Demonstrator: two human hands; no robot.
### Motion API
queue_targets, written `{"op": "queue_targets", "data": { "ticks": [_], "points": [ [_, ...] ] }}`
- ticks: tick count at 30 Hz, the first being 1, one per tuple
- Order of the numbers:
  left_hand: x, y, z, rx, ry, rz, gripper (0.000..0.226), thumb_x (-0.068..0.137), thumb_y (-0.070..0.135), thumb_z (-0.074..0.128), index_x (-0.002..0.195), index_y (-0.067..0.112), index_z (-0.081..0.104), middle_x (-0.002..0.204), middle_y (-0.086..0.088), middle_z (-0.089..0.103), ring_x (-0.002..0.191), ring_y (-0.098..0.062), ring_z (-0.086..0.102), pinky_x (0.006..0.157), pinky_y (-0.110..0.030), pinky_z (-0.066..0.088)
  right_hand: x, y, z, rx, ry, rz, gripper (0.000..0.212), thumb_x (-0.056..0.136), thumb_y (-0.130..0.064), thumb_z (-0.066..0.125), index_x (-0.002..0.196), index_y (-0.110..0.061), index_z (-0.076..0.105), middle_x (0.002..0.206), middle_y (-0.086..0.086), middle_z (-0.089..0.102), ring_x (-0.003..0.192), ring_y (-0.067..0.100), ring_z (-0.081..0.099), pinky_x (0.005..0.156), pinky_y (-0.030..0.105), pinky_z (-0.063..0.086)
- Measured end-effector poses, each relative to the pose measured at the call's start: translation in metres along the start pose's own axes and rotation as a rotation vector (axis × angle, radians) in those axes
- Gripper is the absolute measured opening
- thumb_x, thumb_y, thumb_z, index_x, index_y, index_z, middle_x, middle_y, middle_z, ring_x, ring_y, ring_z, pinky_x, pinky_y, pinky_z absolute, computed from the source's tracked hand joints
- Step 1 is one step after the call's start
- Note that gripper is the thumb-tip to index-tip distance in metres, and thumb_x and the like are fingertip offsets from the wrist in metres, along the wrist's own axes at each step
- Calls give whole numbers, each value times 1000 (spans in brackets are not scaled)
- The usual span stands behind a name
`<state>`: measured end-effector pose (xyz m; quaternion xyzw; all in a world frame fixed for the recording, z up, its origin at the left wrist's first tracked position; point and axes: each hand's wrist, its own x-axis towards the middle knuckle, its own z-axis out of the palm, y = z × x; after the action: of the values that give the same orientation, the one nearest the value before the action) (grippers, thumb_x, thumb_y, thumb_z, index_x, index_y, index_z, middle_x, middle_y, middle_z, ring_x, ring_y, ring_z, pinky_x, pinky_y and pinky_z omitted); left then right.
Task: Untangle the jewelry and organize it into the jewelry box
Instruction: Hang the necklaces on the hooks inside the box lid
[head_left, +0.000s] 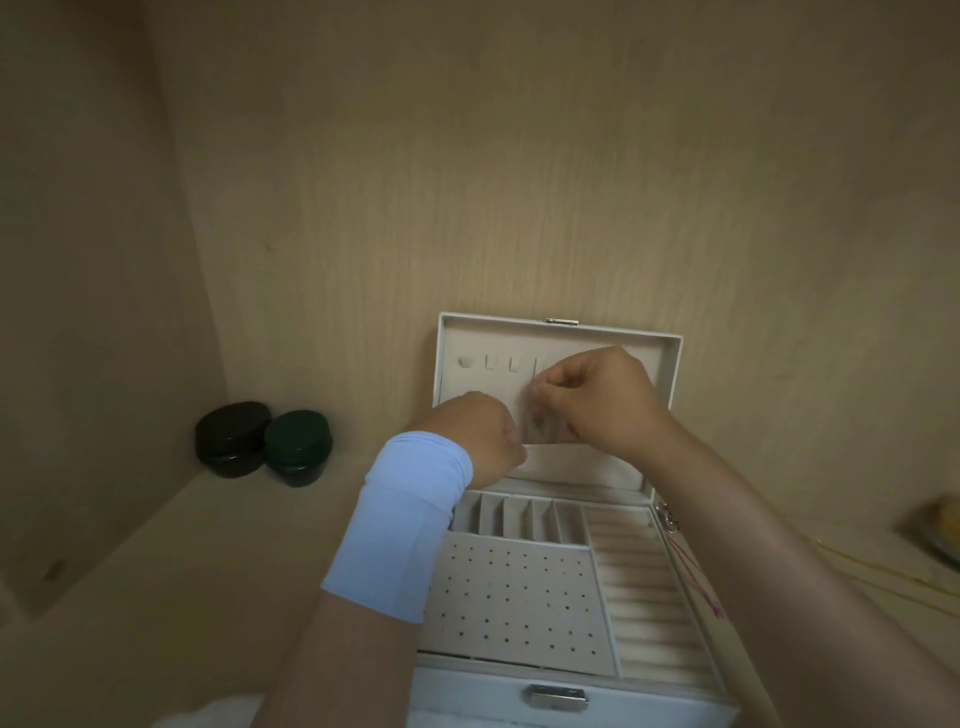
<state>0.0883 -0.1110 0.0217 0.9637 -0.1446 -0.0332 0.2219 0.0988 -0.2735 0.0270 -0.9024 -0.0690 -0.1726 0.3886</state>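
With right hand pinching the chain, hang it straight on a jewelry box hook; steady the pocket with curled left hand, hold unclear.

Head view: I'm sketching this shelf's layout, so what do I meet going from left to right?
black jar → green jar → open jewelry box → blurred yellow object at the right edge
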Motion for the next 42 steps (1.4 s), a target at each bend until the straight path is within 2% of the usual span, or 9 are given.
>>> {"op": "queue_targets", "data": {
  "ticks": [4, 12, 16, 24, 28, 33, 36, 39, 42],
  "points": [
    [1, -1, -1, -33, 2, -2, 17, 91, 31, 60, 97, 22, 73, 103, 2, 70, 98, -19, 64, 90, -33, 52, -4, 8, 9, -138, -114, -24, 11, 81, -25, 73, 73, -30, 79, 73, -17, 74, 73, 1, 69, 74, 35, 60],
    [3, -2, 3, -37, 70, 11, 28, 90, 37, 62, 116, 28, 67, 122, 7, 63, 111, -16, 60, 97, -32, 48, -14, 15, 4, -245, -109, -83, 10, 84, -24, 74, 90, -30, 79, 89, -15, 74, 88, 2, 67, 85, 34, 57],
    [4, 9, 7, -125, 124, 89, 24, 90, 38, 64, 111, 28, 67, 115, 10, 64, 105, -10, 60, 96, -29, 47, -25, 23, -26, -217, -48, -67, 4, 85, -30, 76, 88, -32, 78, 86, -17, 72, 68, -10, 60, 64, 17, 49],
    [-7, 83, 55, -324, 87, 312, 10, 89, 33, 65, 97, 31, 71, 91, 20, 66, 83, 7, 57, 74, -11, 40, -66, 74, -116, -176, -92, 54, 8, 85, -16, 76, 91, -22, 78, 82, -6, 72, 45, -12, 54, 49, 5, 39],
    [-2, 132, 84, -288, 4, 367, 10, 90, 31, 63, 95, 30, 72, 88, 21, 63, 82, 5, 57, 72, -9, 39, -83, 120, -154, -195, -119, 175, 9, 85, -16, 76, 84, -25, 77, 78, -4, 72, 38, 1, 53, 47, 18, 46],
    [23, 188, 125, -146, -98, 376, 15, 90, 26, 61, 93, 20, 75, 97, 4, 72, 89, -15, 65, 84, -25, 50, -97, 174, -186, -333, -189, 300, 11, 83, -16, 76, 78, -26, 76, 72, -5, 70, 36, -4, 51, 44, 12, 42],
    [37, 221, 154, 1, -178, 381, 18, 91, 27, 59, 97, 18, 74, 101, -2, 71, 95, -23, 65, 90, -34, 52, -102, 201, -194, -443, -231, 402, 3, 81, -26, 75, 82, -28, 76, 81, -8, 72, 48, -3, 57, 53, 15, 46],
    [49, 242, 178, 107, -213, 379, 22, 91, 29, 60, 99, 13, 73, 101, -9, 71, 96, -29, 66, 89, -36, 53, -103, 222, -190, -488, -258, 430, 17, 76, -39, 76, 88, -27, 79, 91, -5, 76, 80, 11, 69, 75, 26, 55],
    [60, 249, 194, 206, -223, 367, 24, 93, 22, 57, 110, 14, 73, 109, -11, 70, 102, -30, 65, 91, -32, 51, -105, 232, -182, -479, -268, 456, 12, 72, -29, 77, 84, -32, 79, 94, -5, 76, 88, 16, 71, 80, 31, 58]
  ]
}}
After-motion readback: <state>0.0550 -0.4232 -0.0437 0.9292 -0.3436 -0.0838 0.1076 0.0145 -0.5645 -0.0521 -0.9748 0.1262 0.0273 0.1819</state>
